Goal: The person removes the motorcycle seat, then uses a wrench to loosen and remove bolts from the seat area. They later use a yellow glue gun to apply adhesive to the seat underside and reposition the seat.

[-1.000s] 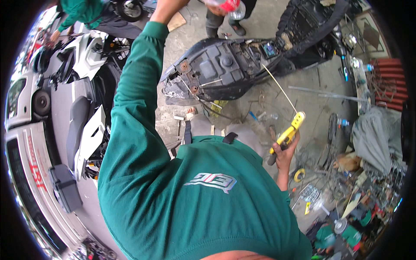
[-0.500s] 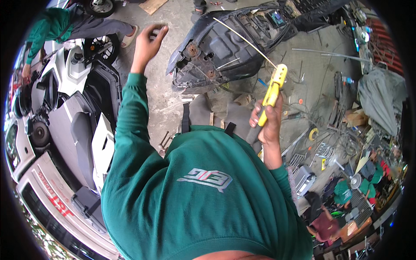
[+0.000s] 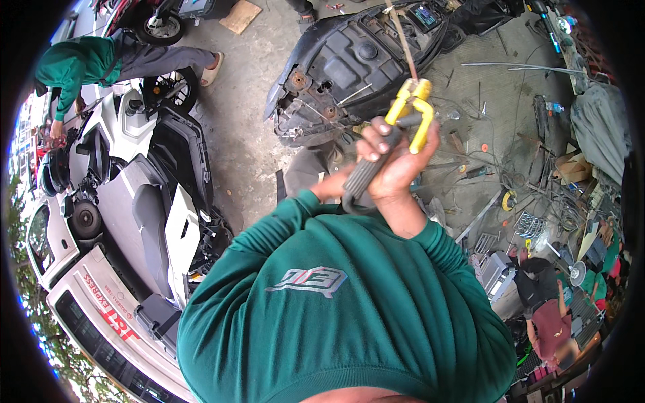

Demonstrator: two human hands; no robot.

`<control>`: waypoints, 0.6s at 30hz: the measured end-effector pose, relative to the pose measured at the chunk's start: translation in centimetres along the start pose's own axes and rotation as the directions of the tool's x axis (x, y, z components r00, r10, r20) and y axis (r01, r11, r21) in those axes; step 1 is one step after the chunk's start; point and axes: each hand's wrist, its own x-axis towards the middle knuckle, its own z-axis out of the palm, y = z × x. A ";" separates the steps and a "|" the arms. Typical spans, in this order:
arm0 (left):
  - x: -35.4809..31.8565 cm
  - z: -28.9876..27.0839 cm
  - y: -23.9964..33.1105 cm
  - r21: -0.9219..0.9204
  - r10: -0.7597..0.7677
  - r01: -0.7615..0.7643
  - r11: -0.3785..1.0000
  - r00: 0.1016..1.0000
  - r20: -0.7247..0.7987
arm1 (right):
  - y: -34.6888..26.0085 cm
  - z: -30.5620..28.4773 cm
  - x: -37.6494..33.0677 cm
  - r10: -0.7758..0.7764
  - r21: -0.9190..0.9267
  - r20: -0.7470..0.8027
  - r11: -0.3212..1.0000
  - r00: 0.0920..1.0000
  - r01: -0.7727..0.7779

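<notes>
A yellow welding electrode holder (image 3: 422, 127) with a dark ribbed grip is in my right hand (image 3: 398, 164), whose fingers wrap round the grip. From its jaws a thin welding rod (image 3: 402, 40) points away from me, across the view of a stripped dark scooter body (image 3: 336, 64). Whether the rod touches the scooter cannot be told. My left hand (image 3: 336, 186) reaches in from the left, close to the right hand. Its fingers are mostly hidden behind the grip and the right hand.
At left stand a white and black scooter (image 3: 158, 221) and a white van (image 3: 101, 302). A person in green (image 3: 74, 67) bends beside the scooter. Metal rods (image 3: 524, 66), a yellow tape roll (image 3: 509, 199) and a silver case (image 3: 496, 275) lie at right. Other people sit at the lower right.
My left hand has come down from the upper left to beside the right hand. The electrode holder has moved nearer my middle and turned, its rod now pointing straight away from me.
</notes>
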 end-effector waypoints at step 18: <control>-1.8 -19.8 -0.9 0.202 -0.535 0.547 0.812 0.562 0.631 | 9.1 -2.4 0.2 -0.705 -0.479 -0.224 0.681 0.673 0.554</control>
